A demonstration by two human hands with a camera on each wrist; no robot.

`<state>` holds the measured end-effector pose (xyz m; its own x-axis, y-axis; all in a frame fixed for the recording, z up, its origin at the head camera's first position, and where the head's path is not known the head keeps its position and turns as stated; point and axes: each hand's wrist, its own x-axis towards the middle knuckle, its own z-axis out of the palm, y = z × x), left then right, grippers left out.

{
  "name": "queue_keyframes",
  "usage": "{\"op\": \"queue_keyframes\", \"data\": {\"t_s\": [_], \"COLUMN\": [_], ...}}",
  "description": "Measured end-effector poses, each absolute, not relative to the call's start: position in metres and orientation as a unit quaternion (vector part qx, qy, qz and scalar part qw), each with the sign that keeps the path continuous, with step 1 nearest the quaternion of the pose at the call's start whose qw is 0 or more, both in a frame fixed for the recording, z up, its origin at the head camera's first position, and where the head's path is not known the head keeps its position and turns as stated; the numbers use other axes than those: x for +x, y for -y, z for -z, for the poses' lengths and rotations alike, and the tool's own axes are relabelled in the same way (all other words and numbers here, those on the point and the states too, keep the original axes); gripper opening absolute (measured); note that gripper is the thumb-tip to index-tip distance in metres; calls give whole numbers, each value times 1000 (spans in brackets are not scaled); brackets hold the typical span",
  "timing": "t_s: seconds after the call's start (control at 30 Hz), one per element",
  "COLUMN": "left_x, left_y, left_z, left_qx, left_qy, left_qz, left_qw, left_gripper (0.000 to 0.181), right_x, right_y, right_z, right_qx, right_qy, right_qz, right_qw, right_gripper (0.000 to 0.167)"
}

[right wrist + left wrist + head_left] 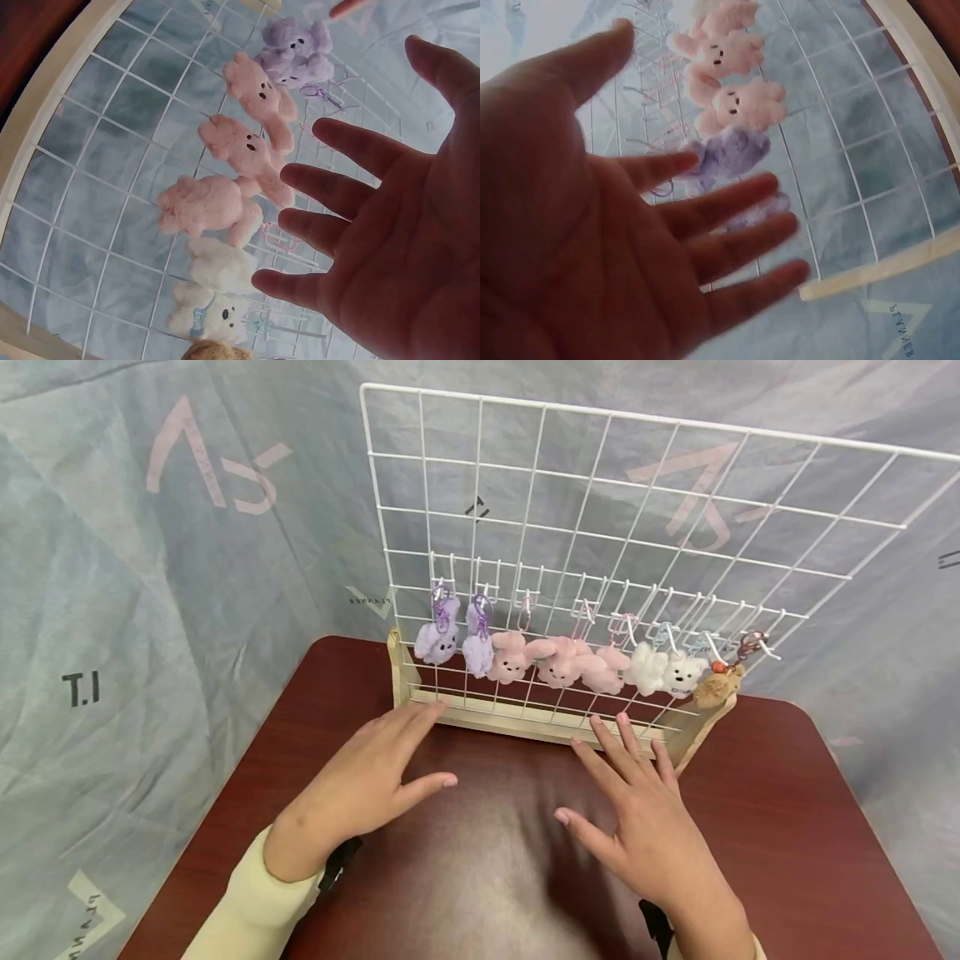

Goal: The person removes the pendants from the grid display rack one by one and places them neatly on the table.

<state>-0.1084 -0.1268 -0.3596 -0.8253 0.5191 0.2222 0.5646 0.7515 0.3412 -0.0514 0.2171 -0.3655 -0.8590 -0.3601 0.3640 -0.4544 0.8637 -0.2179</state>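
Note:
Both hands hover over the table before a white wire rack (525,560), holding nothing. My left hand (360,781) has its fingers extended toward the rack's lower left, thumb apart. My right hand (648,827) is spread near the lower right. Plush keychains hang in a row from white hooks: two purple ones (437,642) at the left, three pink rabbits (512,657), two white bears (684,675) and a brown one (717,687) at the right end. In the left wrist view the open palm (592,232) stands apart from the plushes; the right palm (420,247) likewise.
The rack stands in a pale wooden base (525,720) with a wooden side piece at each end, on a dark red table (465,877). Grey printed cloth (187,568) hangs behind and at both sides. The rack's upper grid rises above the hooks.

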Motion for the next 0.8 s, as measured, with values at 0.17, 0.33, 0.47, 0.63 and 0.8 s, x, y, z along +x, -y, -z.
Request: {"op": "queue_keyframes", "data": {"t_s": [0.17, 0.33, 0.47, 0.63, 0.8], "left_x": [-116, -130, -144, -158, -170], "left_y": [134, 143, 149, 153, 156], "left_z": [361, 367, 377, 389, 399], "left_qx": [-236, -197, -173, -142, -127], "left_qy": [946, 950, 951, 956, 954], "left_qz": [220, 240, 255, 255, 270], "left_qw": [19, 9, 0, -26, -41], "left_gripper": [100, 103, 104, 109, 112], "right_x": [-52, -51, -51, -50, -51], "right_y": [-219, -220, -220, -218, -219], "right_z": [365, 364, 364, 364, 364], "right_qx": [213, 211, 210, 210, 209], "right_qy": [952, 952, 952, 953, 953], "right_qz": [-152, -156, -160, -165, -163], "right_qw": [160, 157, 153, 141, 146], "right_gripper": [77, 77, 77, 77, 75]}}
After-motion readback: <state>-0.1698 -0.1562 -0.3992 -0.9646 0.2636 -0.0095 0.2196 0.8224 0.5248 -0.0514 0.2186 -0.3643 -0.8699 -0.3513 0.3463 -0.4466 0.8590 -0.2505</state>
